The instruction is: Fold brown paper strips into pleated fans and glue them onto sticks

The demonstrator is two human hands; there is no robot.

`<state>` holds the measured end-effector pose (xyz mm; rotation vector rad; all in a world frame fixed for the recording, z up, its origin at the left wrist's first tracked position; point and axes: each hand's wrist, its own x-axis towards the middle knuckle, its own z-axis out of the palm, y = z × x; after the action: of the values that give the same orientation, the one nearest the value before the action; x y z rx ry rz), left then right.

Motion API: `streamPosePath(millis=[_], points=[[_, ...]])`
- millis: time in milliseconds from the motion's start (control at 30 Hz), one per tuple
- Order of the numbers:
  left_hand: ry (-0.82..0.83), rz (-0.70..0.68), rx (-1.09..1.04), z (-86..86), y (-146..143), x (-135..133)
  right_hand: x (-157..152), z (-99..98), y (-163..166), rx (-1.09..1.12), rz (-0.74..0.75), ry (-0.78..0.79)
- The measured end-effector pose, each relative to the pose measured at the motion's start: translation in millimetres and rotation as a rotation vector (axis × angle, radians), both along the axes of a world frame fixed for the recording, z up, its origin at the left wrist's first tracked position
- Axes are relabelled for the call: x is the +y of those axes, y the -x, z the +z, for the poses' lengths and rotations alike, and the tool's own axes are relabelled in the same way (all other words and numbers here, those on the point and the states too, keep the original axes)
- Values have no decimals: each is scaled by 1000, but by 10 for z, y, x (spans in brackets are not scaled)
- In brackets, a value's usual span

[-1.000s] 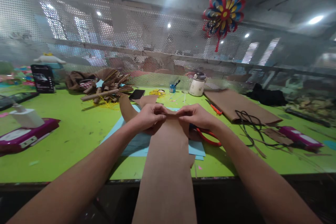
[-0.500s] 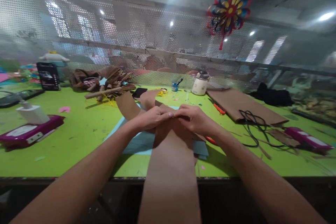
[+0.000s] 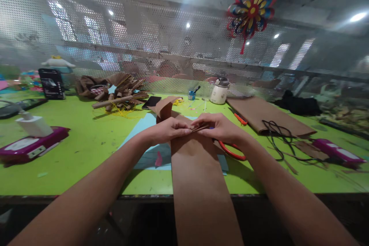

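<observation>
A long strip of brown paper (image 3: 198, 184) runs from the table's near edge up to my hands and curls on beyond them. My left hand (image 3: 168, 130) and my right hand (image 3: 219, 127) meet at the middle of the green table (image 3: 80, 150), both pinching small folds in the strip. Under the strip lies a light blue cutting mat (image 3: 150, 153). Red-handled scissors (image 3: 232, 152) lie just below my right wrist.
A magenta tool (image 3: 31, 144) with a white box on it lies at left. At back are a pile of brown paper scraps (image 3: 115, 92), a black phone (image 3: 152, 102), a small blue pot (image 3: 191, 95) and a white jar (image 3: 219, 91). Brown sheets (image 3: 262, 117), black cords (image 3: 276, 132), a second magenta tool (image 3: 337, 152) lie right.
The strip has shifted right and its far end has curled in closer to my hands. My fingers have pinched a new fold, and the scissors show again by my right wrist.
</observation>
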<state>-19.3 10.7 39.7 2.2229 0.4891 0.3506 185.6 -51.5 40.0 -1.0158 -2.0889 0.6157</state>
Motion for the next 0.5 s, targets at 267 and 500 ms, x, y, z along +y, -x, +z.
streamPosePath(millis=[267, 500], points=[[-142, 36, 38, -43, -26, 27, -6, 65, -56, -110, -111, 178], [-353, 108, 12, -148, -98, 68, 38, -46, -9, -144, -168, 175]])
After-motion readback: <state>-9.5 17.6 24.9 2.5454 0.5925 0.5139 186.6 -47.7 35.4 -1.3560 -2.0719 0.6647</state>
